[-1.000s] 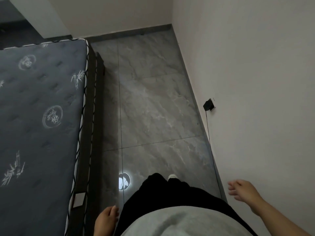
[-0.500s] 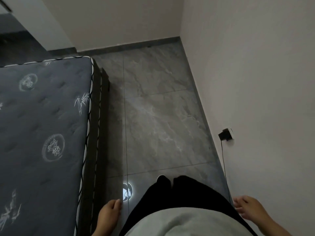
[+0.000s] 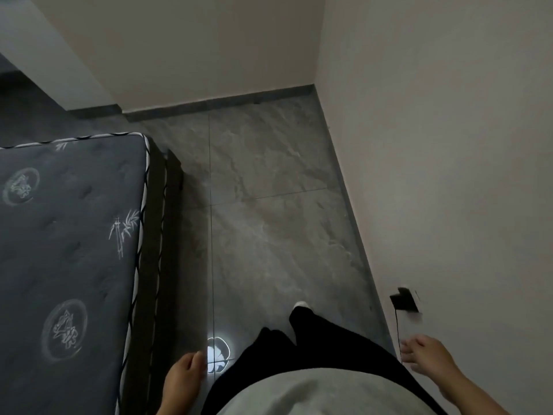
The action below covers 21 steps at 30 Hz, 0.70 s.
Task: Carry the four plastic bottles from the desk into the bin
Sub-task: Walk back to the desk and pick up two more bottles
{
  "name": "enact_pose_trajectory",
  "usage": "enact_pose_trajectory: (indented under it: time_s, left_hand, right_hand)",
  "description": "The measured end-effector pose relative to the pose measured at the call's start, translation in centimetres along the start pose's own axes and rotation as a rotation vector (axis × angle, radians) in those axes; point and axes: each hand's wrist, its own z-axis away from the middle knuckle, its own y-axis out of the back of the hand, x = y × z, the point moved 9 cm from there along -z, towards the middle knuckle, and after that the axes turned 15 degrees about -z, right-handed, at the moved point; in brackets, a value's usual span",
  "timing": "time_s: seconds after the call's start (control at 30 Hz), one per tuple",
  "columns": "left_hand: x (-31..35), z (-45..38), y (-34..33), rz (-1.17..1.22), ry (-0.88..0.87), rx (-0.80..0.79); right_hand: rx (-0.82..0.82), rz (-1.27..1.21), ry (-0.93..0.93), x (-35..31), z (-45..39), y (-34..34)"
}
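Fingers (image 3: pixel 411 350) of my right hand (image 3: pixel 431 359) hung loosely curled, holding nothing; my left hand (image 3: pixel 182 381) hung relaxed beside the quilted, embroidered mattress (image 3: pixel 68 250). Right of the mattress ran glossy marbled floor tiles (image 3: pixel 269 235), then a matte wall with a boxy black plug (image 3: pixel 404 301). No bottles showed.

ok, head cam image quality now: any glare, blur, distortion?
Head view: dim overall; one bright glare spot on the floor tiles; right hand slightly motion-blurred, left hand sharper; wide-angle bend shows in the mattress edge and wall lines.
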Motion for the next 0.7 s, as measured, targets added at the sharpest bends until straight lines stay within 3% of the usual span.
enact_pose_trajectory:
  time_s: [0.23, 0.47, 0.7]
  left_hand:
    - [2.6, -4.3, 2.1, 0.088, 0.105, -0.031]
    - [7.5, -12.1, 6.4, 0.095, 0.158, -0.023]
    - [18.0, -20.1, 13.0, 0.036, 0.048, -0.006]
  right_hand:
    - [-0.096, 0.077, 0.167, -15.6, -3.4, -4.7]
    - [-0.076, 0.155, 0.111, -21.8, -7.9, -7.9]
    - [-0.003, 0.302, 0.055, -26.5, -10.4, -8.2]
